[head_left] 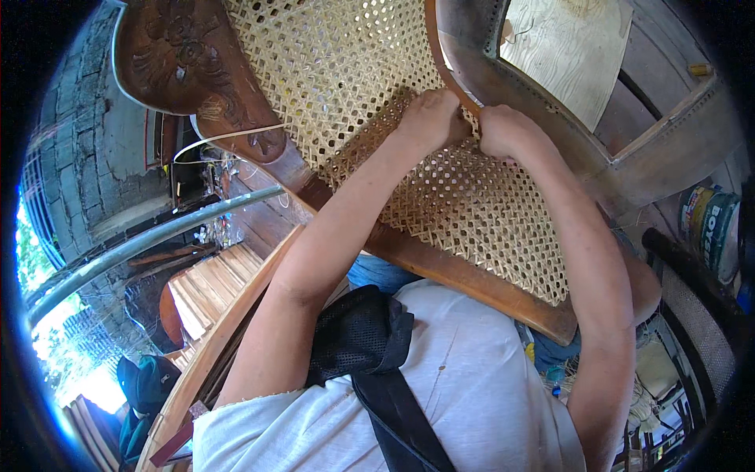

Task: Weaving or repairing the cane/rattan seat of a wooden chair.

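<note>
A wooden chair frame with woven cane webbing (503,212) lies across my lap. Its carved brown wood (185,55) reaches to the upper left. My left hand (431,120) is closed at the webbing's right edge, beside a curved wooden rail (447,59). Just right of it, my right hand (507,130) is also closed, knuckles up, against the same edge. The two hands almost meet, and their fingertips point down into the weave. Whatever they pinch is hidden by the fingers. From the webbing's left side, a loose cane strand (228,135) sticks out and bends.
Another wooden frame (566,118) with a pale plywood sheet (574,47) stands at the upper right. A paint can (710,224) and a black mesh-backed chair (696,315) are at the right. A metal pipe (157,240) and stacked wood pieces (212,287) lie to the left.
</note>
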Tool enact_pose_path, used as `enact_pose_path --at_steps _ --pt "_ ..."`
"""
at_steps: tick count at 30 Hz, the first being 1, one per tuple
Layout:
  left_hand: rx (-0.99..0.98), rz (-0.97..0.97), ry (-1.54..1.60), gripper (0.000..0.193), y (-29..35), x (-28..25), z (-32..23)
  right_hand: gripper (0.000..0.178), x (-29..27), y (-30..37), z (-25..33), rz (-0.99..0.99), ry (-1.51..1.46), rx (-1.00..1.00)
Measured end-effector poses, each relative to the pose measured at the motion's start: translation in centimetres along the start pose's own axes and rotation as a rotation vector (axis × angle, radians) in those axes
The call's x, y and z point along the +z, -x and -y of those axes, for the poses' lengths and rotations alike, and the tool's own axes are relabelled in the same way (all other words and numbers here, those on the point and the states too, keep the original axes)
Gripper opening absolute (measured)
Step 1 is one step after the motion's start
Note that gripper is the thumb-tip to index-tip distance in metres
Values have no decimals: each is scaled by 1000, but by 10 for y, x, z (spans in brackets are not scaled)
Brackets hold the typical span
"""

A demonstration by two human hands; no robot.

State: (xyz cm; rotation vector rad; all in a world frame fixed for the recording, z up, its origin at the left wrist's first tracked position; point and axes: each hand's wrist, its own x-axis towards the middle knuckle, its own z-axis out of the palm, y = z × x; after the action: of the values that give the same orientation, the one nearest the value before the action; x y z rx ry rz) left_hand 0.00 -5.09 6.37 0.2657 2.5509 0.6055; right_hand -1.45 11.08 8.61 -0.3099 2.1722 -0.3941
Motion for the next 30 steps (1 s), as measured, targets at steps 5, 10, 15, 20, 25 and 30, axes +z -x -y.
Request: enact_pose_path --at_steps 5,10,15,20,25,30 --pt "-19 -120 -205 37 6 22 -1 38 17 -7 0 -215 -30 -41" --pt "-165 292 -396 40 -1 -5 -42 27 -6 -17 -9 171 -227 134" --pt "78 -45 -264 30 6 24 -6 26 13 -19 -13 117 -175 147" --pt "-79 90 -237 22 8 9 -28 34 -2 13 -46 -203 145 192" --pt "140 134 -359 25 -10 15 -38 40 2 25 -90 -332 114 272" --pt "-122 124 386 42 -26 23 -34 39 -7 36 -81 -401 -64 197"
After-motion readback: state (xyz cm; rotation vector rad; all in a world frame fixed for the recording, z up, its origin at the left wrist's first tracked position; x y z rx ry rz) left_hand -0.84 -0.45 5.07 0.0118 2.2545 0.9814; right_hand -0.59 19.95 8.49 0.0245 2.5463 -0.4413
